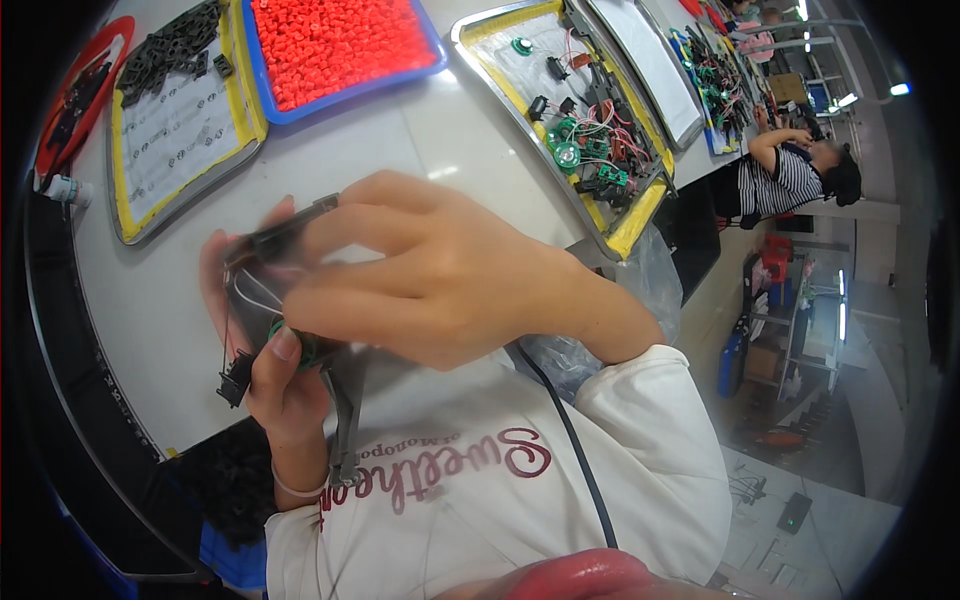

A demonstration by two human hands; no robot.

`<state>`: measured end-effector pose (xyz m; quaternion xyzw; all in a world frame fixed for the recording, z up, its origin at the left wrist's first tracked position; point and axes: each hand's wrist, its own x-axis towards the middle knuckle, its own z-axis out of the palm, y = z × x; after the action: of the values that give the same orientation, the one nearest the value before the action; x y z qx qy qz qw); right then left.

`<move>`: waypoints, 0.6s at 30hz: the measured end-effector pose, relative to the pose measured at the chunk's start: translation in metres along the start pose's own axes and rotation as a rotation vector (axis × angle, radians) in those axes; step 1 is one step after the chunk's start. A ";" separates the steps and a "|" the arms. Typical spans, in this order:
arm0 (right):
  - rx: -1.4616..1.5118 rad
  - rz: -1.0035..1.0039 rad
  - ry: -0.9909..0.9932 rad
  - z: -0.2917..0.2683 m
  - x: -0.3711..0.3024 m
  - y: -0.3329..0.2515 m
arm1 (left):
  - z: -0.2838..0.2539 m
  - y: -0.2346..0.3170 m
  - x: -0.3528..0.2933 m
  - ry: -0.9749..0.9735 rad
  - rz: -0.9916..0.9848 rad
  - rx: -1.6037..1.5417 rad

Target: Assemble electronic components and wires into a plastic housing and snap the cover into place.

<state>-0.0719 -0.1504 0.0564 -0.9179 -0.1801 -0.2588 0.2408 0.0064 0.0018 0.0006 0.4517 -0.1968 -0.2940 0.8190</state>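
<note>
My left hand (285, 400) is closed round a dark plastic housing (250, 290), thumb in front and fingers behind. Thin wires and a green round part (305, 345) show inside the housing. A small black connector piece (235, 378) hangs by a wire at its lower left. A long grey plastic arm (345, 420) sticks out below, toward my shirt. My right hand (430, 270) reaches over the housing from the right, its fingers bent and pinched together at the opening. Motion blurs those fingertips, and whatever they pinch is hidden.
On the white table (400, 130) stand a blue tray of small red parts (340, 50), a yellow-edged tray (185, 130) with dark pieces, and another tray (620, 225) with wired green boards. A red basin (90, 90) is far left. A co-worker (790, 175) sits far right.
</note>
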 end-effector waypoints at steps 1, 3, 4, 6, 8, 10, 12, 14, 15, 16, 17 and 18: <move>-0.014 -0.016 0.011 0.001 0.000 0.001 | 0.001 0.000 0.000 0.001 -0.001 -0.003; -0.027 -0.033 0.022 0.001 -0.001 0.001 | 0.000 0.000 0.001 0.003 -0.001 -0.005; -0.033 -0.041 0.022 0.001 -0.001 0.002 | -0.001 0.000 0.000 0.000 -0.004 -0.019; -0.039 -0.049 0.023 0.002 -0.003 0.002 | -0.002 0.000 0.000 -0.004 -0.008 -0.032; -0.019 -0.038 0.040 0.003 -0.005 0.002 | -0.003 0.001 0.001 -0.009 -0.011 -0.043; -0.021 -0.030 0.050 0.008 -0.009 0.004 | -0.002 0.001 0.001 -0.005 -0.016 -0.059; -0.023 -0.021 0.061 0.012 -0.012 0.005 | -0.003 0.000 0.002 -0.002 -0.021 -0.076; 0.007 -0.023 0.093 0.015 -0.015 0.005 | -0.004 -0.001 0.003 -0.027 -0.008 -0.081; 0.007 -0.024 0.092 0.016 -0.016 0.005 | -0.004 -0.001 0.003 -0.027 -0.008 -0.082; 0.003 -0.026 0.097 0.017 -0.016 0.005 | -0.005 -0.002 0.003 -0.029 -0.007 -0.078; 0.000 -0.029 0.102 0.017 -0.017 0.005 | -0.005 -0.002 0.003 -0.031 -0.006 -0.074; 0.000 -0.030 0.101 0.017 -0.016 0.005 | -0.004 -0.002 0.003 -0.030 -0.005 -0.074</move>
<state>-0.0760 -0.1485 0.0332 -0.9008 -0.1813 -0.3086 0.2456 0.0107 0.0019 -0.0030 0.4170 -0.1969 -0.3101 0.8314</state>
